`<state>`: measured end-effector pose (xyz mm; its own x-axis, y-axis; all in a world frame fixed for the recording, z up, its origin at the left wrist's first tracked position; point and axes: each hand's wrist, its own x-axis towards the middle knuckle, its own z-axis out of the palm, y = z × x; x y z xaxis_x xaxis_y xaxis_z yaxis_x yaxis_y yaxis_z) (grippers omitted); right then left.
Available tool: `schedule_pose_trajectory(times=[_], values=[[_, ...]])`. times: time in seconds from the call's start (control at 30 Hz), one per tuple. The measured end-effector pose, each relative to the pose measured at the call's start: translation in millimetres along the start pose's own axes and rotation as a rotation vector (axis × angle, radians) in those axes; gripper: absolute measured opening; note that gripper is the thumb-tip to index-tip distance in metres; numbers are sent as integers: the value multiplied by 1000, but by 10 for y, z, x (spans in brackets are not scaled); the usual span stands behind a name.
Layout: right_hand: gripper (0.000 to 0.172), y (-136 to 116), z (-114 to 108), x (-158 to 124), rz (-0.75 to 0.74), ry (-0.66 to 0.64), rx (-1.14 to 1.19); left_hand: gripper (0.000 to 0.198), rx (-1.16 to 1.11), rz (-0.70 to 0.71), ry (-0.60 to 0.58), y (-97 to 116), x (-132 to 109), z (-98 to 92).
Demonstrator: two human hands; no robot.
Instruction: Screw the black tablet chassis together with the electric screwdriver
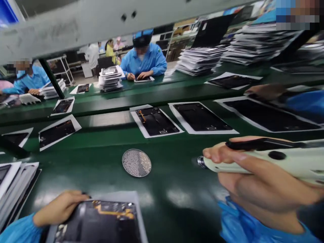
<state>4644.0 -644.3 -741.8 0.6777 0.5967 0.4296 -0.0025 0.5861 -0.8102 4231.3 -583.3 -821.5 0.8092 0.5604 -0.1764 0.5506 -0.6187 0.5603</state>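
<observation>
My right hand (255, 182) is wrapped round a cream-coloured electric screwdriver (278, 162), held level with its metal tip pointing left over the green bench. My left hand (59, 209) rests with curled fingers on the upper left corner of a dark panel (101, 221), which lies on a white sheet at the near edge. A round tray of small screws (136, 163) sits between the two hands, a little further away.
Several dark panels on white sheets (155, 121) lie along the green conveyor (108, 136). A stack of panels (15, 185) is at my left. Across the line, people in blue coats (143, 60) work beside stacks of sheets (199, 59).
</observation>
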Motion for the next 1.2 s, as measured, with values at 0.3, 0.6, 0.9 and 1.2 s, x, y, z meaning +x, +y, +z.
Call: schedule_pose_trajectory(times=[0.3,0.6,0.9,1.2], values=[[17,281,142,-149,161,-250,-63,18,365,285,-12,1140,1552,639],[12,202,246,-312,328,-334,-125,3,410,445,125,1538,1238,357],[18,163,214,-280,336,-350,-116,6,401,436,358,1742,1264,306],[16,150,107,-253,367,-337,-120,13,375,477,335,1797,1313,457]])
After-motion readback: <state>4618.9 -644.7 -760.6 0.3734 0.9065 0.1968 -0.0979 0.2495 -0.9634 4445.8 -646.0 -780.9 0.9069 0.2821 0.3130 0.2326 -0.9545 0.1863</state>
